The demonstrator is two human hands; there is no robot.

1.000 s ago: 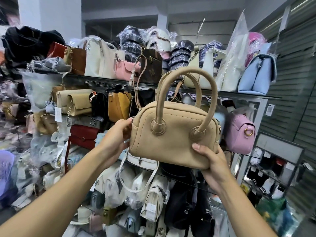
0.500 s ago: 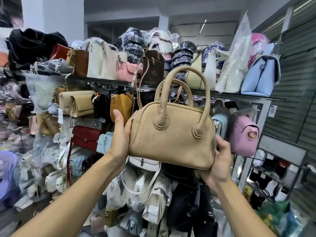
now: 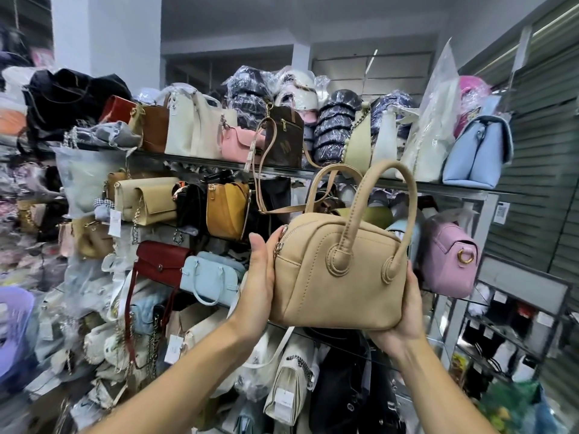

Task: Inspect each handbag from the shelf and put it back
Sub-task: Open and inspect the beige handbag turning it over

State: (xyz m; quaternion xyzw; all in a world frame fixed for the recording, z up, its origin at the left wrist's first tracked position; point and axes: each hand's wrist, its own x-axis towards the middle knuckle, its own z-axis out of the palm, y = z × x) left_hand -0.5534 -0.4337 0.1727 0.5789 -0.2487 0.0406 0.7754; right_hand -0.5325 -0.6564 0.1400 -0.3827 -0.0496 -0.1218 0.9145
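A small tan handbag (image 3: 338, 277) with two upright loop handles is held up in front of the shelves, turned so its left end with the zipper pull faces me. My left hand (image 3: 258, 277) presses flat against that left end. My right hand (image 3: 404, 321) cups the bag's bottom right corner from below. Behind the bag runs the glass shelf (image 3: 200, 161) crowded with other handbags.
Close behind are a mustard bag (image 3: 227, 214), a light blue bag (image 3: 210, 278), a dark red flap bag (image 3: 159, 261) and a lilac bag (image 3: 451, 258). A brown bag's long strap (image 3: 260, 170) hangs from the top shelf. A rack of small goods (image 3: 513, 333) stands at the right.
The tan bag has been turned to the right, showing its left end. My left hand slid flat along that end and my right hand moved under the bottom right corner.
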